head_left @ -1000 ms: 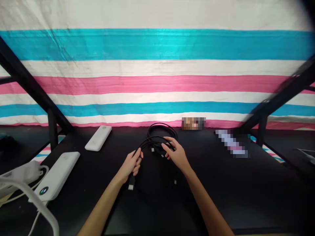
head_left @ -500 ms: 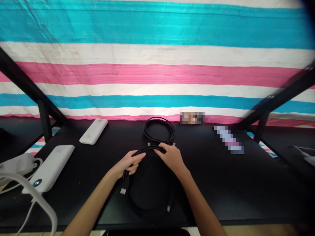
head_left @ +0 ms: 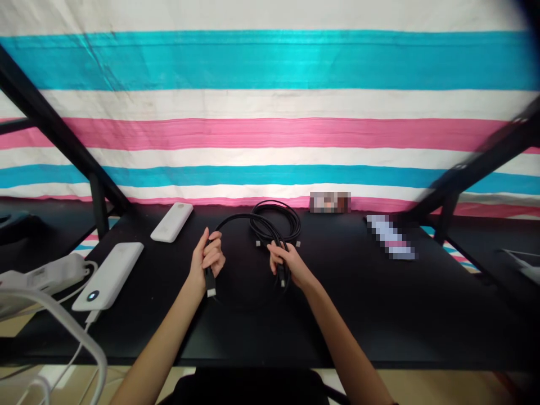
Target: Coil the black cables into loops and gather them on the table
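A black cable (head_left: 236,216) with a plug at each end arches between my two hands. My left hand (head_left: 210,257) is closed around one side of it, and a silver-tipped plug (head_left: 211,286) hangs below the fingers. On the other side, my right hand (head_left: 289,262) grips gathered loops of the same cable, with the second plug (head_left: 282,277) pointing down beneath it. Just behind lies a second black cable (head_left: 295,218), coiled on the black table (head_left: 371,315). Its two light connector ends show near my right hand.
Two white power banks, one at the back (head_left: 172,221) and one nearer (head_left: 108,275), lie on the left. A white power strip (head_left: 57,275) and white cords are beyond them. Two blurred-out items sit at the back right. Black metal supports (head_left: 98,205) flank the table before striped sheeting.
My hands have moved apart, the left one leftward and upward. The cable's arch has risen, and its right-hand plug now hangs close under my right hand. The view has shifted slightly.
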{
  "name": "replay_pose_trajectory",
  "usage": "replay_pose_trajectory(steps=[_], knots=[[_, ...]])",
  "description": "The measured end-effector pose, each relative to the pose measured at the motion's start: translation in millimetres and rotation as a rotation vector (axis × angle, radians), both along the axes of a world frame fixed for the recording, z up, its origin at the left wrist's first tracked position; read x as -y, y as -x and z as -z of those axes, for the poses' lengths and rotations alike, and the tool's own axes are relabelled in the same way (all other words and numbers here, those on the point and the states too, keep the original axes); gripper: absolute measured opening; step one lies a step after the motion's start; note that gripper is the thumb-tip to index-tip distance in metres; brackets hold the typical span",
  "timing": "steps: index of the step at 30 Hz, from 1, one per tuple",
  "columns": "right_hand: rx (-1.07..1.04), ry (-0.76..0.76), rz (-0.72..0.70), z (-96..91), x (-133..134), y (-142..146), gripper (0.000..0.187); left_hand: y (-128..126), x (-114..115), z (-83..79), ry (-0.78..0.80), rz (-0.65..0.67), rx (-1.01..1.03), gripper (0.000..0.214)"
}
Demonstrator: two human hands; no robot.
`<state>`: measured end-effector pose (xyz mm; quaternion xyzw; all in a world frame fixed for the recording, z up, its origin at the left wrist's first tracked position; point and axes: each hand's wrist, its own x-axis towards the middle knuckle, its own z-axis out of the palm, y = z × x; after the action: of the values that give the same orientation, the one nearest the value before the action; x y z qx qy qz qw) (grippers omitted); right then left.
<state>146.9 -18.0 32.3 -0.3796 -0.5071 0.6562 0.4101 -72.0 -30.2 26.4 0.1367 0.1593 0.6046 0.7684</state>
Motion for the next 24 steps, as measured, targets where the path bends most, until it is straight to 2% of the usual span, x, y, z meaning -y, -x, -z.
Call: replay_pose_trajectory(steps=[6, 11, 18, 24], knots=[[-0.203, 0.176, -0.011, 3.3, 1.7, 16.1, 0.033, -7.0, -3.4, 0.9, -0.002, -0.131, 0.054, 0.04], [-0.282, 0.23, 0.054, 3.0, 1.1, 21.9, 0.034, -16.4, -4.9, -2.0, -0.022, -0.129, -0.013, 0.037], [-0.343, 0.194, 0.223, -1.7, -7.7, 0.8, 0.035, -39.6, -0.8, 6.2, -0.071, -0.007, -0.337, 0.015], [-0.29, 0.093, 0.418, 1.4, -17.4, -10.4, 0.036, -50.1, 0.4, 22.2, -0.144, 0.012, -0.647, 0.03]])
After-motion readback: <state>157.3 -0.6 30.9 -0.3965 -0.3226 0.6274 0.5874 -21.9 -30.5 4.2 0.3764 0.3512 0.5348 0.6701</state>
